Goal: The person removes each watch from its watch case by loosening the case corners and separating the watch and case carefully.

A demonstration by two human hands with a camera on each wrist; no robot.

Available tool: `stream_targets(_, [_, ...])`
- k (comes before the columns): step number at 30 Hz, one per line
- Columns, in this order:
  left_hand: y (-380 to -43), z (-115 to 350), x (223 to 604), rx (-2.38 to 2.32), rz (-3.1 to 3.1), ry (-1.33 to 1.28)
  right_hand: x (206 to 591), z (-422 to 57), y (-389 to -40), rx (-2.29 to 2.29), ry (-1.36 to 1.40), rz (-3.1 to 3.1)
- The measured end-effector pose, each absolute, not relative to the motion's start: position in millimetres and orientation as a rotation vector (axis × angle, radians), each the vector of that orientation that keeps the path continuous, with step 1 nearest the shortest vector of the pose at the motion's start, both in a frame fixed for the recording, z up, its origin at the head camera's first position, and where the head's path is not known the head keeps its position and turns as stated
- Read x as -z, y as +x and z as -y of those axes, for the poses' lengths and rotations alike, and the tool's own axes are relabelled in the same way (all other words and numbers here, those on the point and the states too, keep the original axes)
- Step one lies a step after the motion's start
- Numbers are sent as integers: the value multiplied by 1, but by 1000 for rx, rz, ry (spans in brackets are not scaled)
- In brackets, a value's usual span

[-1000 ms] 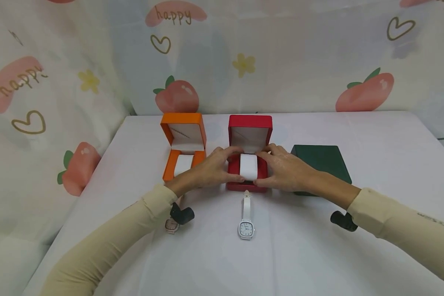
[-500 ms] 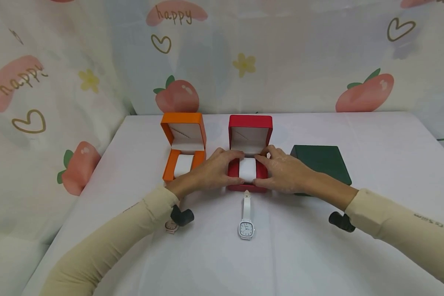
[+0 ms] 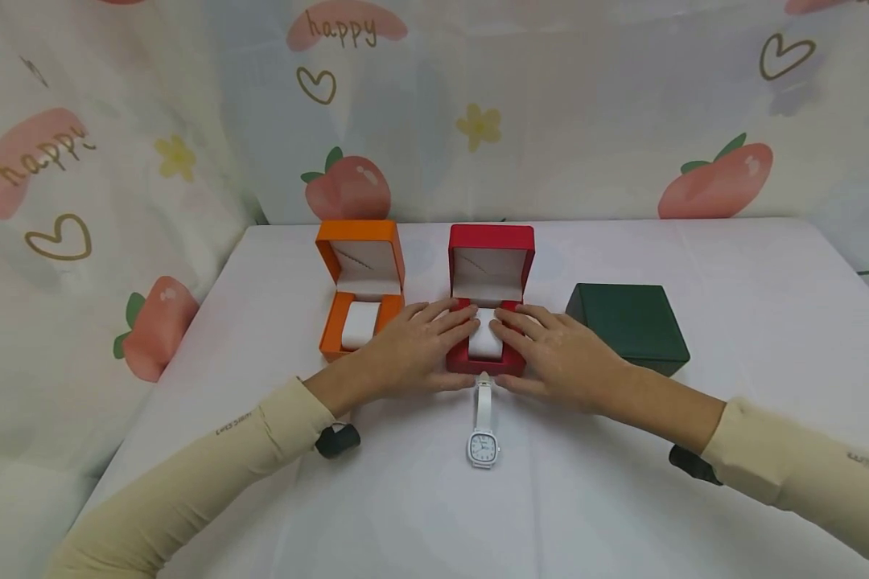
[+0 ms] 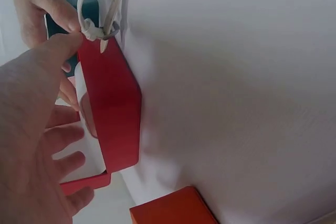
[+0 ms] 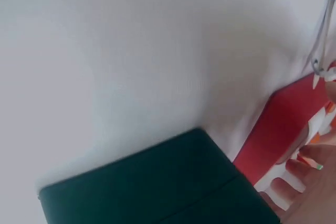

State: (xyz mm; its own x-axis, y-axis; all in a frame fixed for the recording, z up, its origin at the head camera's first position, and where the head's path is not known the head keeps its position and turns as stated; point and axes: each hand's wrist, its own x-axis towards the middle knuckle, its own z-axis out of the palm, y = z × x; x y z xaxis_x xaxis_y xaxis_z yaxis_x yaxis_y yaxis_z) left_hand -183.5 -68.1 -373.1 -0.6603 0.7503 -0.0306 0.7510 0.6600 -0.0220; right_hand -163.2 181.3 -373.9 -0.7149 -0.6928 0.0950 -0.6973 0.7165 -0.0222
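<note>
An open red watch box (image 3: 487, 366) stands mid-table, its lid raised at the back and a white cushion (image 3: 485, 338) inside. My left hand (image 3: 420, 346) and right hand (image 3: 568, 358) lie over its two sides, fingers extended toward the cushion. Both thumbs reach low at the front, near the strap end of a white watch (image 3: 483, 446) lying on the table. In the left wrist view, the left thumb is near the red box's front edge (image 4: 105, 82) and the strap's buckle (image 4: 94, 32). Whether the fingertips touch the cushion, I cannot tell.
An open orange watch box (image 3: 360, 249) with a white cushion stands left of the red one, partly behind my left hand. To the right sits a closed green box (image 3: 630, 322), also large in the right wrist view. White cloth (image 3: 608, 498) covers the table.
Both hands have let go of the cushion, which now sits in the red box; their fingers straightened and thumbs moved nearer me. A pink watch has become hidden behind my left wrist.
</note>
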Motion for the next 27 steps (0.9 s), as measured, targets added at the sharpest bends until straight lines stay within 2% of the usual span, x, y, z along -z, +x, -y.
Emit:
stream_targets(19, [-182,70,368,4,-2815,1187,374,-180,-159,-143,1118,2811])
stream_targets(27, [-175,56,364,-258,-2918,1396,368,-198,-151,-217,1173,2575])
